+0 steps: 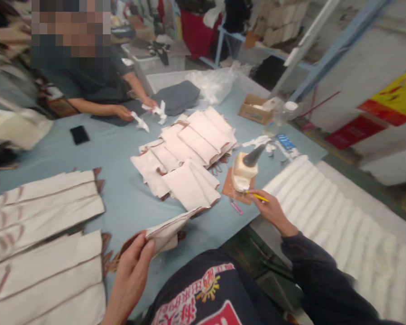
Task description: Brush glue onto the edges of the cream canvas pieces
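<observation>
Landmark: fanned pile of cream fabric pieces (189, 153) at mid-table.

- Left hand (131, 266): nearer the wearer than the pile, low and slightly left of it. Thumb and fingers are pinched together on a cream fabric piece with brown edging (167, 228). The piece is lifted off the pale blue table (122, 198), its free end pointing towards the pile's near edge.
- Right hand (269, 208): right of the pile, at the table's edge. Fingers are closed around a thin yellow stick (258, 196), tip aimed left.
- Cream squat pot with a dark grey handle sticking out (244, 172): just right of the pile, standing on a brown square mat (230, 189). The stick's tip is just beside it.
- Small pink strip (236, 207): right of the pile, just in front of the mat.
- Long cream strips with brown tips (43, 203): well left of the pile, stacked in rows.
- Black flat phone (79, 134): left of the pile.
- A co-worker's hands (123, 112) are beyond the pile, holding white scraps (159, 112); folded grey cloth (177, 97) is beside them.
- Open cardboard box (255, 109): beyond the pile, to the right.
- White ribbed sheet (325, 216): far right of the pile, off the table.
</observation>
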{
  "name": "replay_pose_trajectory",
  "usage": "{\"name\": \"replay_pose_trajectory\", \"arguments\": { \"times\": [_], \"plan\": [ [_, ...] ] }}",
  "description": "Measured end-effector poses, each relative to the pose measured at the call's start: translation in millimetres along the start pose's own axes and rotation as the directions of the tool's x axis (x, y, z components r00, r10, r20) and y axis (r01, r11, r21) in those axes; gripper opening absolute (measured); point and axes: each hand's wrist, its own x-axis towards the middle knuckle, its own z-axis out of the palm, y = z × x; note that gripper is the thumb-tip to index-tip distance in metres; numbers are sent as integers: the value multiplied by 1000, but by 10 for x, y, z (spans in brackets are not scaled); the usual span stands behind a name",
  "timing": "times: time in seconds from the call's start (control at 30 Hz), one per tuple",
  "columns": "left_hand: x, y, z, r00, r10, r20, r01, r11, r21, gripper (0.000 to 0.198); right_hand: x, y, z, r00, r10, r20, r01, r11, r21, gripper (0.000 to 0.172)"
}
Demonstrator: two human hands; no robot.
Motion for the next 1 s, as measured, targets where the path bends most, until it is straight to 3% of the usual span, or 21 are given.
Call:
{"name": "replay_pose_trajectory", "arguments": {
  "times": [0.13, 0.17, 0.23, 0.3, 0.37, 0.47, 0.63, 0.8, 1.0],
  "plan": [
    [-51, 261, -123, 997, -70, 32, 74, 991, -116, 46, 33, -574, 116, 984, 105, -142, -73, 974, 214, 49],
    [-77, 280, -150, 995, -96, 37, 101, 981, -168, 47, 8, -810, 157, 958, 197, -207, -102, 912, 397, 47],
    [-136, 281, -186, 987, -143, 68, 157, 944, -290, 50, -77, -1346, 256, 953, 262, -152, -100, 744, 660, 43],
    [-189, 267, -207, 978, -177, 113, 208, 887, -413, 53, -188, -1883, 370, 978, 190, -84, -61, 649, 758, 42],
    [-222, 276, -230, 967, -193, 165, 251, 820, -514, 55, -303, -2326, 476, 998, 58, -32, -11, 625, 780, 41],
    [-241, 352, -298, 958, -162, 237, 275, 751, -600, 55, -448, -2722, 595, 981, -191, 19, 108, 631, 768, 34],
    [-278, 495, -440, 950, -52, 309, 256, 696, -671, 47, -518, -2853, 737, 894, -445, 54, 251, 597, 762, 24],
    [-335, 538, -483, 936, -75, 344, 316, 611, -726, 36, -472, -2866, 865, 803, -596, -6, 448, 596, 666, 18],
    [-344, 530, -504, 927, -141, 347, 364, 554, -749, 37, -530, -2828, 855, 823, -564, -70, 438, 552, 710, 16]
  ]
}}
